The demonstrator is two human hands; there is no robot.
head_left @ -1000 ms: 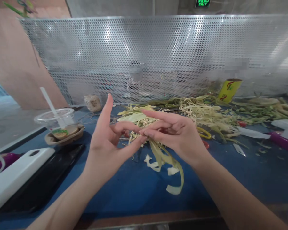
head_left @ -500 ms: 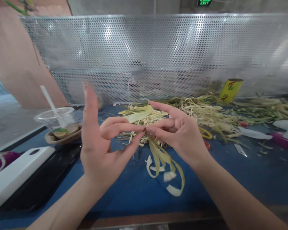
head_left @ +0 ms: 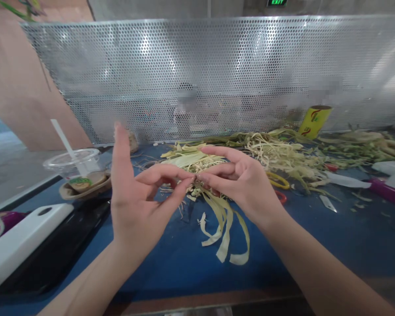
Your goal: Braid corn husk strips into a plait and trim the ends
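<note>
My left hand (head_left: 134, 199) and my right hand (head_left: 240, 184) meet fingertip to fingertip above the blue table (head_left: 316, 237). Their pinching fingers hold a bunch of pale yellow-green leaf strips (head_left: 225, 224), which hang down and curl onto the table. My left index finger sticks straight up; the other left fingers curl toward the pinch. My right fingers are stretched toward the left hand, thumb hidden. Behind the hands lies a pile of leaf strips (head_left: 191, 160).
A perforated metal screen (head_left: 217, 74) closes the table's far side. A plastic cup with a spoon (head_left: 75, 169) stands left, beside a white board (head_left: 16, 241) on a black tray (head_left: 62, 245). More strips (head_left: 289, 156), yellow scissors handles (head_left: 278, 180), a yellow cup (head_left: 314, 120) and a purple tool (head_left: 386, 193) lie right.
The hands stayed joined at the fingertips. My left index finger swung upright and to the left. The hanging strips shifted and now trail lower on the table.
</note>
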